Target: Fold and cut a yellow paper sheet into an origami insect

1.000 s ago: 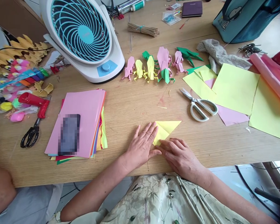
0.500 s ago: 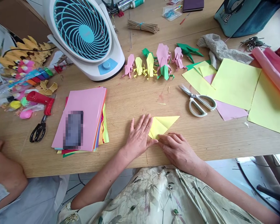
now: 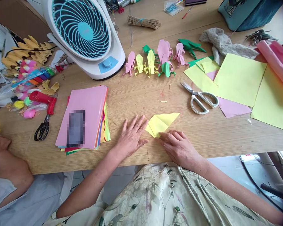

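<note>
A folded yellow paper triangle [image 3: 162, 121] lies on the wooden table [image 3: 136, 97] near its front edge. My right hand [image 3: 176, 147] rests on the table with its fingertips pressing the paper's lower corner, fingers flat. Just left of the paper, my left hand [image 3: 131, 137] lies flat with fingers spread, its fingertips beside the paper's left edge and holding nothing.
White scissors [image 3: 200, 99] lie right of the paper, with yellow and pink sheets [image 3: 238, 81] beyond. A row of origami figures [image 3: 155, 61] and a fan [image 3: 85, 34] stand behind. A paper stack [image 3: 85, 117] and black scissors [image 3: 43, 127] lie left. Another person's arm [image 3: 7, 169] is at the lower left.
My left hand has slid left off the yellow paper and now lies beside it. The right hand stays on the paper's lower corner. The camera view shifted slightly.
</note>
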### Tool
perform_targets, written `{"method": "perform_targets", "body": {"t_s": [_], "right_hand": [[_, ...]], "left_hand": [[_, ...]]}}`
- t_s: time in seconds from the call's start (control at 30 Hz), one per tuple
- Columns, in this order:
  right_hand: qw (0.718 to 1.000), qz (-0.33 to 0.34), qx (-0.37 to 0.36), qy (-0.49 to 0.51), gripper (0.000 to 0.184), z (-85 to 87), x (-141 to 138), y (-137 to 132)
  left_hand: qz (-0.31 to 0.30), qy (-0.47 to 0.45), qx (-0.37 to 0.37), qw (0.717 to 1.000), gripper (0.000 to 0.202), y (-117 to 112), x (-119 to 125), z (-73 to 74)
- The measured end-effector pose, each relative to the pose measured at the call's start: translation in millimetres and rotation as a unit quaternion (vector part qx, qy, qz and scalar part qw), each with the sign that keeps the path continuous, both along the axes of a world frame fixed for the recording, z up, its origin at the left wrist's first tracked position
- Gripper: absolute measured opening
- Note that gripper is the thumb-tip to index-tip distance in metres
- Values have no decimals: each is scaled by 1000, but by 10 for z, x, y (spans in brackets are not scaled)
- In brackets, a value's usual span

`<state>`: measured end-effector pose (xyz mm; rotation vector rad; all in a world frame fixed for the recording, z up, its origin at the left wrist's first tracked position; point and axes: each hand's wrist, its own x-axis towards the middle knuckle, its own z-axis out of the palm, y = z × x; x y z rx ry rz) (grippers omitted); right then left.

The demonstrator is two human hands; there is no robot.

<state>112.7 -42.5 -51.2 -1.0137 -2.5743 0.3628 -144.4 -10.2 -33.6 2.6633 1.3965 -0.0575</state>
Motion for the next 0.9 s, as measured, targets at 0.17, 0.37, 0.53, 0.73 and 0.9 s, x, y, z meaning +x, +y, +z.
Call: {"method": "perform_targets", "body": {"t_s": [0.17, 0.37, 0.53, 0.73, 0.9], "right_hand": [[1000, 7, 1, 16, 48, 12, -2, 12], [1000, 30, 6, -6, 47, 101, 16, 58], [999, 42, 0, -16, 44, 192, 170, 89], [985, -149, -35, 81, 33, 277, 357, 439], [961, -268, -58, 32, 28, 220, 300, 890]], "left_hand": [[-35, -50, 58, 996, 66, 64, 99, 72], [-102, -108, 52, 988, 47, 126, 291, -32], [-39, -101, 85, 990, 44, 27, 435, -122], [-22, -137, 102, 985, 36, 22, 514, -119], [-19, -153, 103, 983, 35, 57, 500, -109]]}}
